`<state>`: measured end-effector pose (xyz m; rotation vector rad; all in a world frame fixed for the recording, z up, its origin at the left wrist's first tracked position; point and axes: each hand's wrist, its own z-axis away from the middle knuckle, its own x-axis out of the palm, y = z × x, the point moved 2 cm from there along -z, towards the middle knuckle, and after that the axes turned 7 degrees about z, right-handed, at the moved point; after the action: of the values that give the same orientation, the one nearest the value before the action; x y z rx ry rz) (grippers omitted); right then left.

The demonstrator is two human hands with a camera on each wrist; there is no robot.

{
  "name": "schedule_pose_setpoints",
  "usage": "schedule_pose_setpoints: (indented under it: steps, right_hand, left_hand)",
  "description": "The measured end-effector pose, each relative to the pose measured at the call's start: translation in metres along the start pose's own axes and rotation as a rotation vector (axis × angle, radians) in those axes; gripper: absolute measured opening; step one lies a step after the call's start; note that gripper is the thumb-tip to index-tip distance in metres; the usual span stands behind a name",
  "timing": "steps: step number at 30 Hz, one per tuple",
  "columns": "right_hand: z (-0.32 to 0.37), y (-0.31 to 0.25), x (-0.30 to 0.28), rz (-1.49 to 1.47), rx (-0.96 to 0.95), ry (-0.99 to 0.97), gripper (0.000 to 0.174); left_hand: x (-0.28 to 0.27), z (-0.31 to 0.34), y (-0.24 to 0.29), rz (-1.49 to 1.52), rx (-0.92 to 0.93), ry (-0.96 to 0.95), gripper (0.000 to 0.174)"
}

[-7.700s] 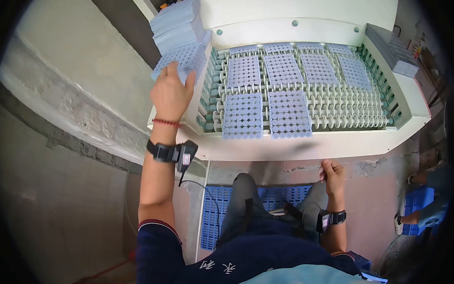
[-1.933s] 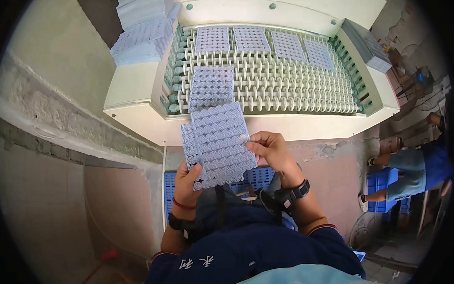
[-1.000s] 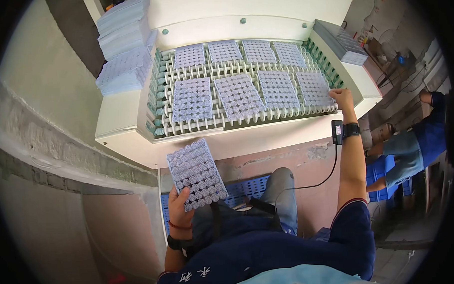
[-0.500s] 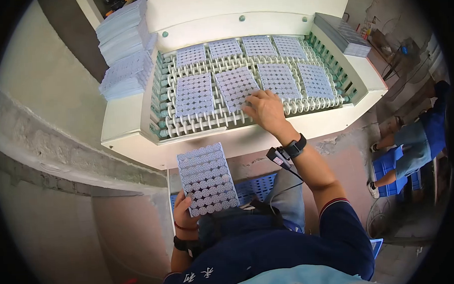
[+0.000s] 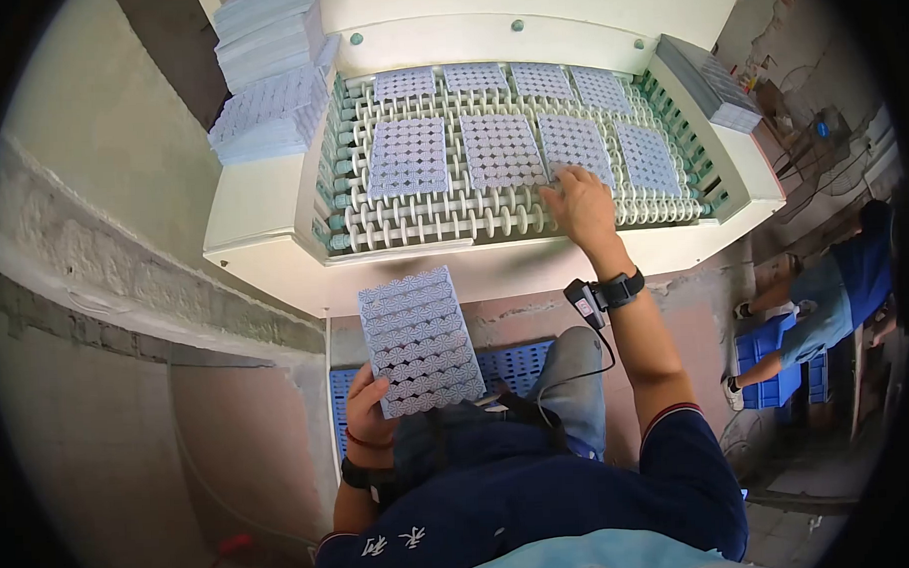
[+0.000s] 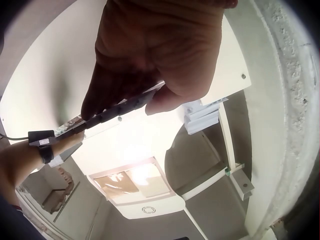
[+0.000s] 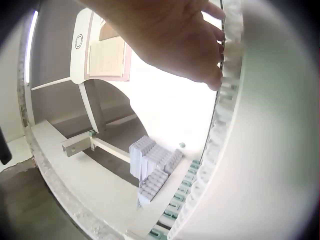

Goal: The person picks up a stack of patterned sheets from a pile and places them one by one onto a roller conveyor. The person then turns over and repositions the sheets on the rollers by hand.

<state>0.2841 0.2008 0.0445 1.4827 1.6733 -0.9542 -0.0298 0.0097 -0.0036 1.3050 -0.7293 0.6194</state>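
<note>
My left hand (image 5: 368, 399) holds a light blue panel (image 5: 421, 340) printed with rows of round patterned discs, by its lower left edge, in front of the machine. The left wrist view shows its thin dark edge (image 6: 120, 107) between thumb and fingers. My right hand (image 5: 584, 211) reaches over the roller conveyor (image 5: 452, 219), fingertips on the near edge of a similar panel (image 5: 573, 145), third from the left in the front row. Beside it lie a second panel (image 5: 502, 150), a left one (image 5: 407, 157) and a right one (image 5: 648, 159). In the right wrist view the fingers (image 7: 212, 32) extend along the rollers.
Tall stacks of panels (image 5: 268, 105) stand on the machine's left ledge. A grey stack (image 5: 708, 80) sits on the right ledge. The machine's white front edge (image 5: 534, 266) runs before my body. Another person (image 5: 826, 301) stands at right by blue crates (image 5: 768, 363).
My left hand has gone from the stack to holding a panel low. My right hand has moved from the right-end panel to the second, then the third. The second panel now lies straighter.
</note>
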Motion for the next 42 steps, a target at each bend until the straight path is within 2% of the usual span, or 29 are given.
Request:
schedule_pose_setpoints:
  steps: [3,5,9,12,15,17,19,20,21,23,24,27,29,30,32,34,35,36,38,42]
  right_hand:
    - [-0.001,0.023,0.0,0.028,0.079,-0.022,0.037]
    - [-0.001,0.032,-0.004,-0.123,0.101,-0.06,0.037]
    - [0.004,0.024,-0.013,-0.102,-0.064,0.031,0.035]
    - [0.017,0.005,-0.03,-0.179,-0.058,0.05,0.031]
    - [0.019,0.01,-0.029,-0.169,-0.032,0.081,0.031]
    - [0.015,0.021,-0.022,-0.128,-0.016,0.108,0.033]
    - [0.005,0.036,-0.005,0.003,0.05,0.043,0.038]
    - [0.003,0.04,0.003,-0.014,0.103,-0.056,0.042]
    - [0.001,0.038,0.001,-0.012,0.103,-0.053,0.042]
    - [0.0,0.031,-0.002,0.101,0.037,-0.123,0.042]
    - [0.0,0.03,-0.006,0.1,0.033,-0.129,0.042]
    - [-0.003,0.027,-0.02,-0.014,0.064,-0.215,0.042]
    - [0.011,0.019,-0.032,-0.105,-0.07,0.021,0.039]
    - [0.017,0.008,-0.043,-0.131,-0.094,0.008,0.039]
    - [0.036,-0.006,-0.058,-0.683,0.183,-0.394,0.036]
    - [0.073,-0.02,-0.039,-1.118,0.229,-0.548,0.032]
    - [0.084,-0.033,-0.043,-1.197,0.214,-0.646,0.03]
    - [0.096,-0.043,-0.042,-1.27,0.358,-0.84,0.027]
    - [0.119,-0.057,-0.024,-1.369,0.404,-0.796,0.02]
    - [0.135,-0.066,-0.014,-1.438,0.469,-0.669,0.016]
  left_hand:
    - [-0.002,-0.002,0.001,0.099,-0.019,-0.021,0.051]
    - [-0.001,-0.005,-0.002,0.118,-0.047,-0.031,0.05]
    - [0.007,-0.013,-0.008,0.134,-0.046,-0.059,0.048]
    - [0.008,-0.012,-0.009,0.125,-0.094,-0.03,0.048]
    - [0.017,-0.017,-0.007,0.066,-0.084,-0.042,0.048]
    - [0.021,-0.018,-0.006,-0.037,-0.008,-0.003,0.045]
    - [0.027,-0.019,-0.004,-0.126,0.017,-0.023,0.044]
    - [0.029,-0.02,-0.003,-0.21,0.047,-0.042,0.044]
    - [0.029,-0.022,-0.005,-0.21,0.048,-0.046,0.044]
    - [0.026,-0.022,-0.011,-0.017,-0.019,-0.025,0.043]
    - [0.025,-0.021,-0.012,-0.015,-0.02,-0.019,0.043]
    - [0.023,-0.025,-0.014,-0.034,-0.037,-0.029,0.042]
    - [0.012,-0.026,-0.019,0.015,-0.07,-0.027,0.041]
    - [0.011,-0.026,-0.018,0.012,-0.051,0.005,0.041]
    - [0.015,-0.031,-0.018,0.04,-0.092,-0.032,0.039]
    - [0.015,-0.036,-0.018,0.035,-0.085,-0.046,0.036]
    - [0.016,-0.04,-0.02,0.033,-0.095,-0.079,0.034]
    - [0.019,-0.043,-0.021,0.038,-0.088,-0.078,0.034]
    - [0.023,-0.045,-0.023,0.031,-0.111,-0.075,0.03]
    - [0.025,-0.048,-0.02,-0.013,-0.101,-0.051,0.028]
